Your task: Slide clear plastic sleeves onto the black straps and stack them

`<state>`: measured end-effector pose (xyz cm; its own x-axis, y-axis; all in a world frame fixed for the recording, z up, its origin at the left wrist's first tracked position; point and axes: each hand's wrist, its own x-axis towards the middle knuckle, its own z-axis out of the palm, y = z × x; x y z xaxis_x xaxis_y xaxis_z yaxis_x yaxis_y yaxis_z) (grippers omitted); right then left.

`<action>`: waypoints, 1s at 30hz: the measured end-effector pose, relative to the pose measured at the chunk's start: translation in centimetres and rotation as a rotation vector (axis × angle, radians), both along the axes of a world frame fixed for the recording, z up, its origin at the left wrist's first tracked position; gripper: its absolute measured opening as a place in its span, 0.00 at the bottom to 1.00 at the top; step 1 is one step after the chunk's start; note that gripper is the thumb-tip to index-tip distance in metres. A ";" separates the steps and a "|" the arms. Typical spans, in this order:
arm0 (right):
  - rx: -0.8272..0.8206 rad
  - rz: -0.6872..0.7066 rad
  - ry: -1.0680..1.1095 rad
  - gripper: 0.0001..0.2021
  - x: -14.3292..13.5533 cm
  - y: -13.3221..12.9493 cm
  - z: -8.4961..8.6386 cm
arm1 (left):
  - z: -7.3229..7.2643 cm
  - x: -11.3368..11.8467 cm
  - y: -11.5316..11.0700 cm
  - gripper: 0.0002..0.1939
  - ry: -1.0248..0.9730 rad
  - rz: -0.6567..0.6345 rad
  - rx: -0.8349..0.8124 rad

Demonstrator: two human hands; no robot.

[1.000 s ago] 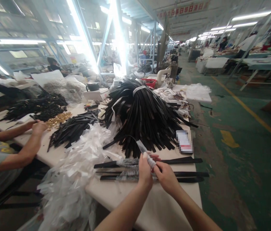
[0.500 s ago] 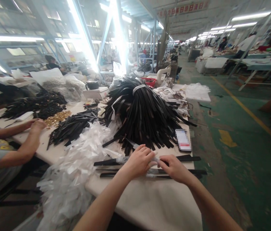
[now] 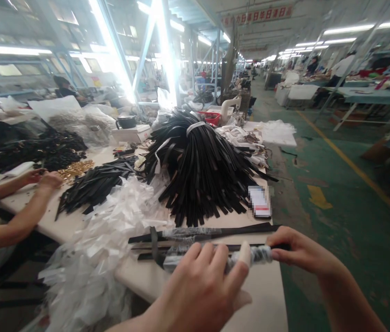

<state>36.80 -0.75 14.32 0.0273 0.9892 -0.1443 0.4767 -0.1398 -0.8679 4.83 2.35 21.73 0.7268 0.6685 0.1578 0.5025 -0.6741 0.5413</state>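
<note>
A black strap partly wound in clear plastic film lies across my two hands, above the front of the table. My right hand pinches its right end between thumb and fingers. Closer to me, my left hand is curled over the wrapped middle, and a pale cover sits on one finger. The palm side of the left hand is hidden. Just beyond the hands more black straps lie crosswise on the tabletop, with film around part of them.
A large tied bundle of black straps fills the table's middle. Crumpled white plastic spills over the left edge. A phone lies at the right edge. Another person's hands work at left near gold metal pieces.
My hands have come nearer and moved apart, the right one shifting to the right. The wrapped strap now shows stretched between them. The camera view has turned slightly right.
</note>
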 end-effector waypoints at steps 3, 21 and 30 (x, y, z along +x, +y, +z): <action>-0.208 0.239 -0.054 0.17 1.1 2.5 -3.0 | -5.0 -1.1 2.8 0.23 0.154 0.092 0.079; -0.121 0.273 -0.345 0.08 -0.6 4.5 -8.7 | -11.6 -8.6 3.7 0.18 0.478 0.262 0.150; -0.057 0.414 -0.289 0.18 -2.6 3.6 -7.3 | -6.7 -11.0 2.9 0.23 0.576 0.351 0.234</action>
<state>34.22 2.86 7.04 -0.3185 0.9162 -0.2430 0.7215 0.0681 -0.6890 -6.22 5.24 15.00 0.4862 0.8737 -0.0189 0.8736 -0.4864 -0.0143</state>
